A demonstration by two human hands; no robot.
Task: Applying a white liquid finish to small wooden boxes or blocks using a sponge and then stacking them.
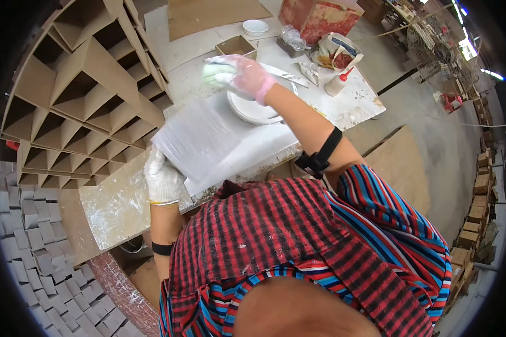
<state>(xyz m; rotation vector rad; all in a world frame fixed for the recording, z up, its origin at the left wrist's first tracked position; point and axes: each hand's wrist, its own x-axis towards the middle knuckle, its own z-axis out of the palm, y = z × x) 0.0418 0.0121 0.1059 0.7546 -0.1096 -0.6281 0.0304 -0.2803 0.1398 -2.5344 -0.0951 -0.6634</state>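
My left hand (164,178), in a white knit glove, grips the near left edge of a pale grey rectangular piece (195,136), which is streaked by motion blur and tilted over the work table. My right hand (239,76) reaches across to the far side in a pinkish glove with whitish-green fingers. Motion smears those fingers, so whether they hold anything cannot be made out. Below my right wrist sits a round white basin (247,110), partly hidden by the hand and the grey piece. White sheets (264,140) lie under the piece along the table's near edge.
Brown cardboard boxes (95,84) stand stacked with openings showing on the left. Across the table are an open small box (237,47), a white bowl (255,27), a red-tipped bottle (337,84) and a tote bag (338,51). Grey-white box pieces (45,247) fill the lower left.
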